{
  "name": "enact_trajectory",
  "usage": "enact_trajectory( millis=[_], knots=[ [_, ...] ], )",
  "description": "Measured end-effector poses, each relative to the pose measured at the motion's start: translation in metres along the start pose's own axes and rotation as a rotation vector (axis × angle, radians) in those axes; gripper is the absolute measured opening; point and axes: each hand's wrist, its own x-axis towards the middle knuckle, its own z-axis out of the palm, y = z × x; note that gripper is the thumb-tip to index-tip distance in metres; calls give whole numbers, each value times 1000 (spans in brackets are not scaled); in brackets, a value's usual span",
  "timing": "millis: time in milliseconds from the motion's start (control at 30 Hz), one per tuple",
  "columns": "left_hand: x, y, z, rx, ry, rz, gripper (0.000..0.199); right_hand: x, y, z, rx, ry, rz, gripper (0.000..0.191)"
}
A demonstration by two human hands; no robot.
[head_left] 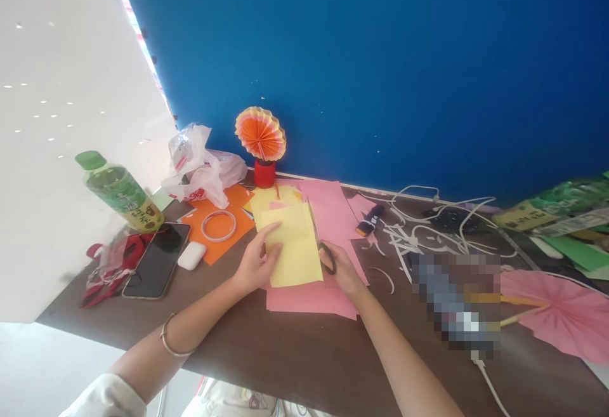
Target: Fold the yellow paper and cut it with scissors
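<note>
A yellow sheet of paper lies in front of me, above a stack of pink paper. My left hand grips its left edge, with the thumb and a finger on top and the other fingers partly hidden. My right hand holds scissors by the dark handles, against the sheet's right edge. The blades point away from me along that edge; I cannot tell how wide they are apart. More yellow paper lies behind the sheet.
Left are orange paper, a tape roll, a white case, a phone and a bottle. A paper fan stands behind. Right lie paper strips, cables, a blurred-out object and a pink fan.
</note>
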Motion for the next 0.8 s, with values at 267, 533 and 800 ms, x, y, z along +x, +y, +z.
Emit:
enact_trajectory(
  millis=[267, 533, 800],
  knots=[
    [1, 3, -2, 80, 16, 22, 41, 1, 3, -2, -7, 5, -2, 46],
    [1, 3, -3, 117, 32, 34, 39, 0, 2, -1, 21, 16, -14, 46],
    [7, 1, -4, 100, 98, -1, 39, 5, 4, -6, 12, 124, -18, 43]
  ],
)
